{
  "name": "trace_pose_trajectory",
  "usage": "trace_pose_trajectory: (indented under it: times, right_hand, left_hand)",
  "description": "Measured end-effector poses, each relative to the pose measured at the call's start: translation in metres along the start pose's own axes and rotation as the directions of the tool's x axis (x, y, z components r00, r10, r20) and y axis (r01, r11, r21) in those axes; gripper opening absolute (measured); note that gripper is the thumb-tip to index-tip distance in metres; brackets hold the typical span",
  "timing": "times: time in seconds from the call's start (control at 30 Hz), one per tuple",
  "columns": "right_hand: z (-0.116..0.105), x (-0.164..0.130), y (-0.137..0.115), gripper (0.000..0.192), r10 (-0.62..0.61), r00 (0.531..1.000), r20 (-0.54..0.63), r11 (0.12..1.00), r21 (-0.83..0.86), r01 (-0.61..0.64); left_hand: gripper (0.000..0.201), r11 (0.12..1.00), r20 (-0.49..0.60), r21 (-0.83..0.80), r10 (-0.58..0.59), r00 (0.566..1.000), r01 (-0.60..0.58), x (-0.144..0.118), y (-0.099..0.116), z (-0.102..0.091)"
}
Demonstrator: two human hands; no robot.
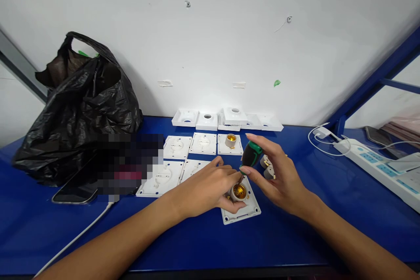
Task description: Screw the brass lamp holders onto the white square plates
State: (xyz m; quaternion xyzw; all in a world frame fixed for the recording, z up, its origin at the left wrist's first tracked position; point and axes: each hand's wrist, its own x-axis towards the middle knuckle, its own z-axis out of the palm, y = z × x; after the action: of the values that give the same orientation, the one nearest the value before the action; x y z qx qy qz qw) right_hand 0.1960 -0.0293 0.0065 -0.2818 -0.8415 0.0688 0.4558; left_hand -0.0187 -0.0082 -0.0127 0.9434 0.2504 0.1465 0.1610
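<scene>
My right hand (284,170) grips a short screwdriver (252,155) with a green and black handle, thumb and fingers around it. Its shaft slants down into a lamp socket (242,191) with a brass-coloured inside; the exact tip is hidden. That socket sits on a white square base plate (250,211) lying on the table. Around the socket, the fingers of my left hand (211,188) are closed, holding it against the plate. Just behind my right hand are several loose lamp sockets (269,171), partly covered by it.
More white base plates (203,143) lie behind and left, one bearing a lamp socket (231,140). White square covers (207,121) line the wall. A black plastic bag (82,109) and phone (77,188) are left; a power strip (377,162) is right on the blue table (311,236).
</scene>
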Motion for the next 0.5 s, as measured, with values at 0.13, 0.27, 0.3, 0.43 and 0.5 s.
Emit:
trace_pose_trajectory:
  times: [0.13,0.27,0.3,0.43,0.5]
  right_hand:
    - [0.0027,-0.0013,0.004,0.08,0.015,1.0,-0.025,1.0,0.009,-0.015]
    - [0.0017,-0.0004,0.0028,0.08,-0.01,1.0,-0.019,1.0,0.012,0.01]
    - [0.0008,0.0,0.0017,0.08,-0.015,1.0,-0.01,1.0,0.017,0.015]
    - [-0.0013,-0.0006,-0.0014,0.077,0.011,0.997,0.074,0.998,0.065,-0.016]
    - [0.0001,-0.0035,-0.0004,0.078,0.026,0.997,0.072,0.997,0.069,-0.031]
  left_hand:
    - [0.041,1.0,-0.022,0.028,0.01,1.0,-0.009,-0.0001,0.0006,-0.0003]
    - [0.04,0.999,-0.01,0.035,0.01,1.0,-0.01,0.0006,0.0005,-0.0004]
    - [0.039,1.0,-0.002,0.028,0.009,1.0,-0.009,0.0008,0.0003,-0.0004]
    - [0.032,1.0,0.027,-0.021,0.002,1.0,-0.002,0.0013,-0.0003,-0.0008]
    - [0.032,1.0,0.029,-0.022,-0.003,1.0,0.004,0.0014,-0.0003,-0.0011]
